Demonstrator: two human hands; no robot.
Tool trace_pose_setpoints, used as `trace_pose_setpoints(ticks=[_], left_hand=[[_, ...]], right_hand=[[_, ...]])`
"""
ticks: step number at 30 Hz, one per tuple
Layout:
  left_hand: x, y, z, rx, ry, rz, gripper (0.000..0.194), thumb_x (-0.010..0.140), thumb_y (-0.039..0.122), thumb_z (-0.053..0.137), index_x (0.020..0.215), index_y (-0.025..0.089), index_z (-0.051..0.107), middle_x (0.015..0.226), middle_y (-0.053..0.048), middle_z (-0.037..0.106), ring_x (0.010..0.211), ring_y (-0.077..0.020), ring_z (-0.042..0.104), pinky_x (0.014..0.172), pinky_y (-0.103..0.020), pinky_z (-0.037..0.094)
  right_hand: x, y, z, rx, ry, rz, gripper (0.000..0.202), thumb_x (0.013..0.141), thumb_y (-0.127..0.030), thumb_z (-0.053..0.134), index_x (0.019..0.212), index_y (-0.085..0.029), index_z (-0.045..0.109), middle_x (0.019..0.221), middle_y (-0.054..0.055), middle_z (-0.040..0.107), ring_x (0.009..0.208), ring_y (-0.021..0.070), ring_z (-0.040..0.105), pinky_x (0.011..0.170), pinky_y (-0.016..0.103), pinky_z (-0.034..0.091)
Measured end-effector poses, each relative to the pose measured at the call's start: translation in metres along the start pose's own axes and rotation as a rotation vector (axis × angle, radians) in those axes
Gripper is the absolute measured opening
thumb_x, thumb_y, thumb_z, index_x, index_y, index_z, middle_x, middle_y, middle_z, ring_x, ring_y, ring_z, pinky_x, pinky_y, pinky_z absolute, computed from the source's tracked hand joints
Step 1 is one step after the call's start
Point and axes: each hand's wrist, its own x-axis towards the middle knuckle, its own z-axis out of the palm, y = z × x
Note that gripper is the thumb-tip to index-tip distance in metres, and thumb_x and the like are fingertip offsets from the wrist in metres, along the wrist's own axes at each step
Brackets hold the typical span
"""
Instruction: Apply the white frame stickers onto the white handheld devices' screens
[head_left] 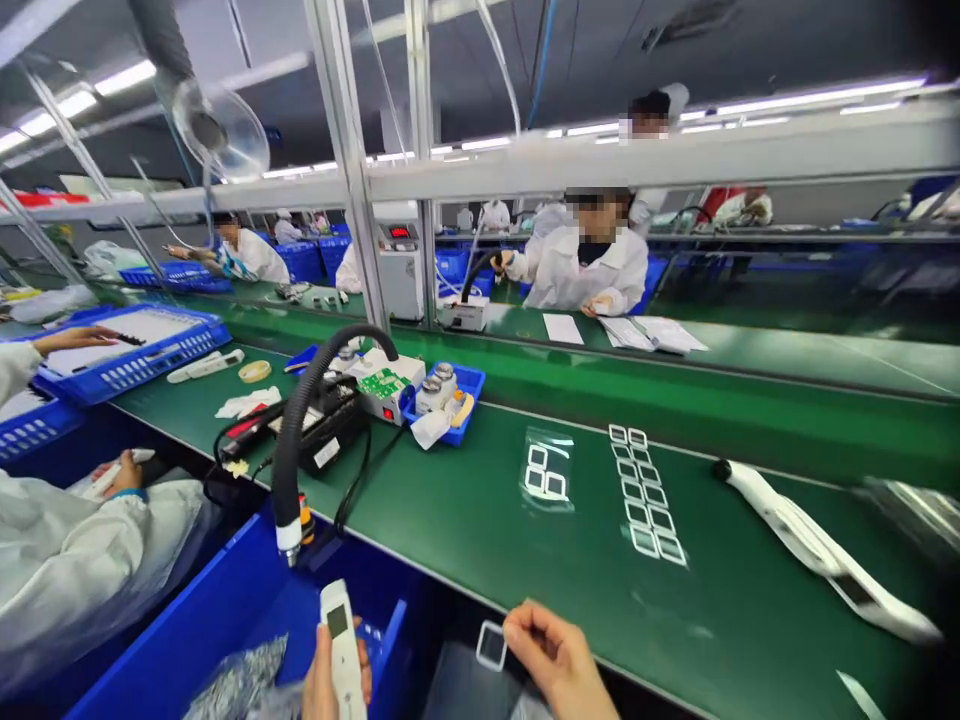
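Observation:
My left hand, at the bottom of the head view, is wrapped round a white handheld device with a small dark screen, held upright. To its right, my right hand pinches a small white square frame by its right edge, near the table's front edge. The frame and the device are apart. On the green table beyond lie two columns of similar white frames on a clear sheet. A clear bag with several more frames lies left of them.
A black hose arches over a blue bin. Behind it are a white box and a blue tray. A white strip-like object lies right. A person's sleeve is at left.

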Motion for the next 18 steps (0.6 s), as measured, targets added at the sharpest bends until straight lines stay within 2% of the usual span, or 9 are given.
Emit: trace_pose_setpoints(ticks=[4, 9, 13, 18], left_hand=[[-0.046, -0.027, 0.024, 0.061, -0.140, -0.103, 0.068, 0.059, 0.073, 0.070, 0.093, 0.015, 0.065, 0.056, 0.000, 0.061, 0.035, -0.0111, 0.048, 0.033, -0.021, 0.035], [-0.089, -0.040, 0.065, 0.102, -0.281, -0.166, 0.067, 0.064, 0.076, 0.065, 0.089, 0.014, 0.067, 0.053, 0.000, 0.057, 0.032, -0.0090, 0.046, 0.031, -0.019, 0.034], [-0.099, -0.035, 0.087, 0.135, -0.319, -0.220, 0.069, 0.062, 0.078, 0.064, 0.089, 0.014, 0.068, 0.052, 0.000, 0.058, 0.031, -0.0092, 0.046, 0.031, -0.020, 0.033], [-0.100, -0.025, 0.098, 0.142, -0.295, -0.248, 0.071, 0.059, 0.078, 0.066, 0.091, 0.015, 0.068, 0.052, 0.000, 0.058, 0.031, -0.0102, 0.045, 0.032, -0.022, 0.034]], right_hand=[[-0.019, -0.007, -0.034, 0.000, 0.012, 0.171, 0.051, 0.068, -0.067, 0.068, 0.062, -0.018, 0.056, 0.055, -0.005, 0.039, 0.054, 0.0103, 0.031, 0.049, 0.024, 0.027], [-0.031, -0.007, -0.051, 0.010, 0.021, 0.212, 0.053, 0.070, -0.069, 0.067, 0.064, -0.017, 0.057, 0.056, -0.006, 0.035, 0.052, 0.0086, 0.023, 0.047, 0.024, 0.019], [-0.028, -0.005, -0.059, 0.033, 0.064, 0.201, 0.059, 0.064, -0.076, 0.065, 0.063, -0.019, 0.054, 0.054, -0.006, 0.032, 0.049, 0.0082, 0.020, 0.045, 0.025, 0.015], [-0.023, -0.004, -0.062, 0.056, 0.032, 0.212, 0.058, 0.063, -0.076, 0.067, 0.063, -0.020, 0.052, 0.052, -0.008, 0.028, 0.047, 0.0077, 0.019, 0.045, 0.025, 0.014]])
